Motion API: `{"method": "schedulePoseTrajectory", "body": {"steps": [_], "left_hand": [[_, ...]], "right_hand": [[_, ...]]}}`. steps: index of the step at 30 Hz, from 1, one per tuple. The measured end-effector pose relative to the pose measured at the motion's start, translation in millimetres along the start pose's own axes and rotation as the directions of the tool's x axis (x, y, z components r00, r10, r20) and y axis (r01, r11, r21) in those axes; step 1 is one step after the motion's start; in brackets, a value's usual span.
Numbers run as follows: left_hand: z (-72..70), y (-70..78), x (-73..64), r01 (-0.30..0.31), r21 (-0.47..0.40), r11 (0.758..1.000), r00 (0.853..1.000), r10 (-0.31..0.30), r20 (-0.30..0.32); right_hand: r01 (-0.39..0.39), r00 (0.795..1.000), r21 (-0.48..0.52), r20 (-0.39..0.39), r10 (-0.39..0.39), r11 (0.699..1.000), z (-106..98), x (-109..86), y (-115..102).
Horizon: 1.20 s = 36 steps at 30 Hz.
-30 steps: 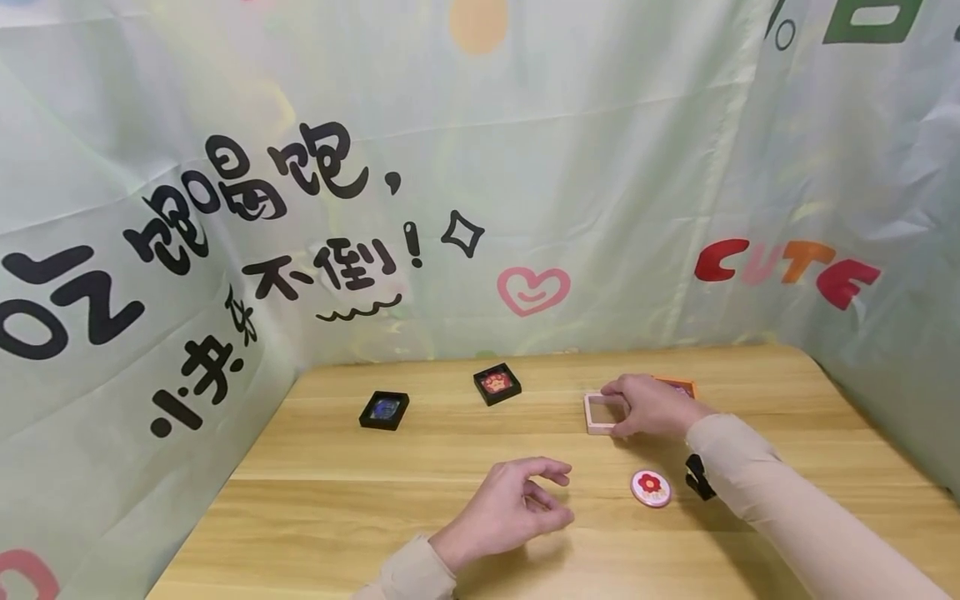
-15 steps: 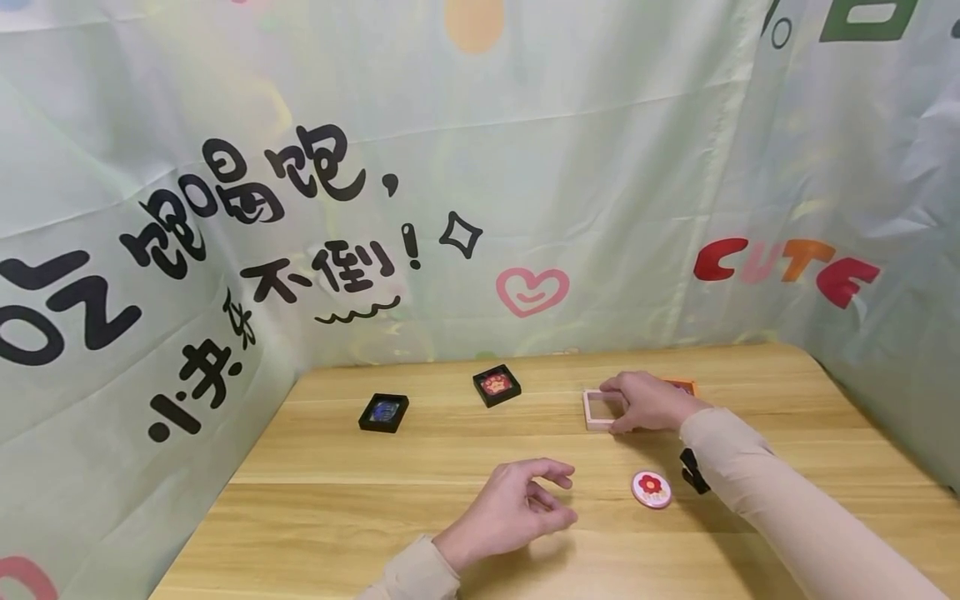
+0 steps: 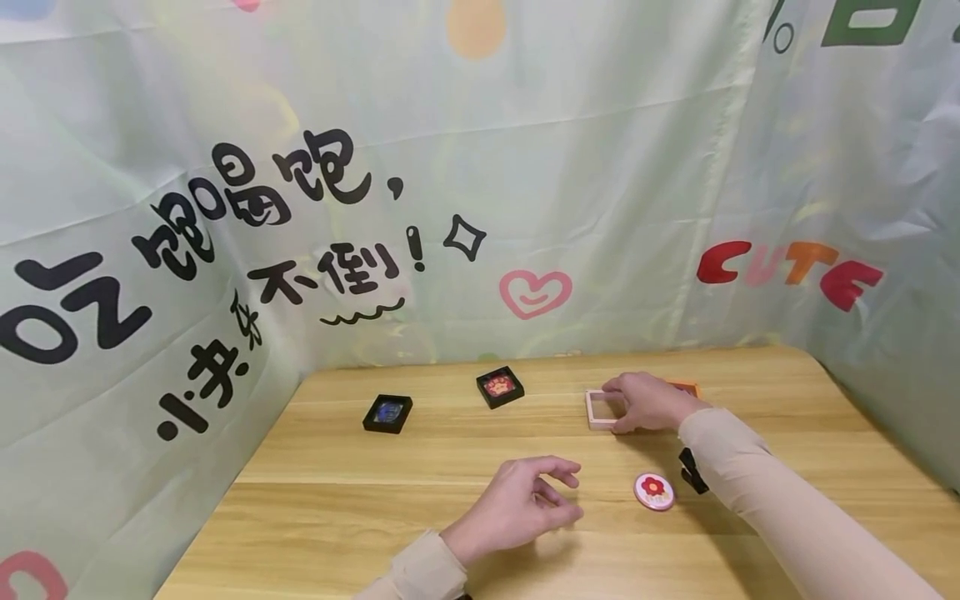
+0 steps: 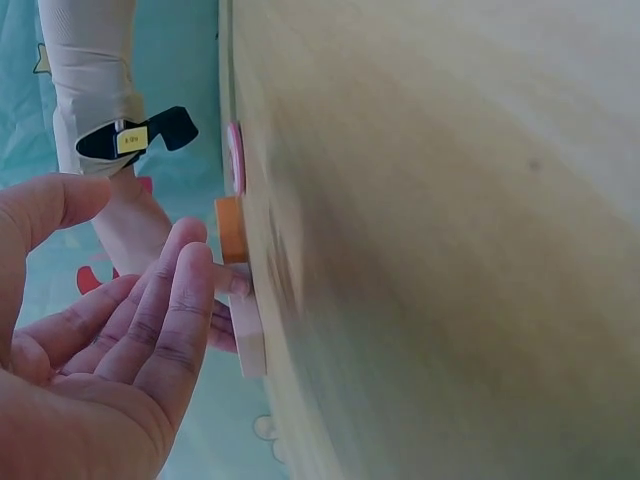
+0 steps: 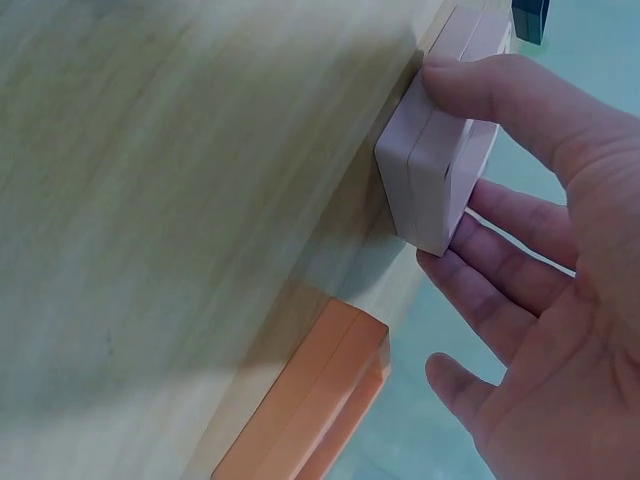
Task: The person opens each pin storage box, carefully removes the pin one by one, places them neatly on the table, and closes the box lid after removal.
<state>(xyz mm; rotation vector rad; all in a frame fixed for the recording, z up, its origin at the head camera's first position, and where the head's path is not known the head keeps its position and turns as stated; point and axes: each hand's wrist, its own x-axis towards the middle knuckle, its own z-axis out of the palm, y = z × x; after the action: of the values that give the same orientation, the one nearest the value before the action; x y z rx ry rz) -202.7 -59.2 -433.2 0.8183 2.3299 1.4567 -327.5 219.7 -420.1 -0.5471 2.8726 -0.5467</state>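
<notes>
My right hand (image 3: 651, 403) grips a pale pink square display frame (image 5: 440, 140) at the far right part of the table. The thumb lies on the frame's near side and the fingertips touch its far side. The frame rests on the table, and its window looks see-through (image 3: 606, 406). Beside it stands an orange frame (image 5: 320, 400), mostly hidden by my hand in the head view. My left hand (image 3: 517, 504) hovers above the table with loosely bent fingers and holds nothing. Nearest to it on the right lies a round badge (image 3: 655, 492) with a red flower.
Two black square frames stand further back: one (image 3: 500, 387) with a red paw badge, the other (image 3: 387, 414) with a blue one. The wooden table (image 3: 337, 517) is bounded by a printed cloth (image 3: 600, 208). A black wrist camera mount (image 3: 693, 471) hangs under my right sleeve.
Both hands stay almost where they were, the right one still on the pale pink frame. The whole head view shifts slightly.
</notes>
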Motion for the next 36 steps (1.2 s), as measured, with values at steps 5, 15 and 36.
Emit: {"method": "schedulePoseTrajectory", "body": {"steps": [5, 15, 36], "left_hand": [[0.6, 2.2, 4.0, 0.005, 0.013, 1.000, 1.000, -0.005, -0.001], [0.9, 3.2, 10.7, 0.009, 0.015, 1.000, 1.000, -0.009, 0.005], [4.9, 6.7, 21.2, 0.033, 0.037, 0.999, 0.999, -0.034, 0.019]], "right_hand": [[0.003, 1.000, -0.003, -0.001, -0.003, 1.000, -0.4, -1.4, 0.9], [-0.010, 1.000, 0.004, 0.016, 0.010, 1.000, -5.0, -2.4, -3.4], [0.033, 0.999, 0.059, 0.015, -0.034, 0.998, -20.7, -14.0, 9.2]]}}
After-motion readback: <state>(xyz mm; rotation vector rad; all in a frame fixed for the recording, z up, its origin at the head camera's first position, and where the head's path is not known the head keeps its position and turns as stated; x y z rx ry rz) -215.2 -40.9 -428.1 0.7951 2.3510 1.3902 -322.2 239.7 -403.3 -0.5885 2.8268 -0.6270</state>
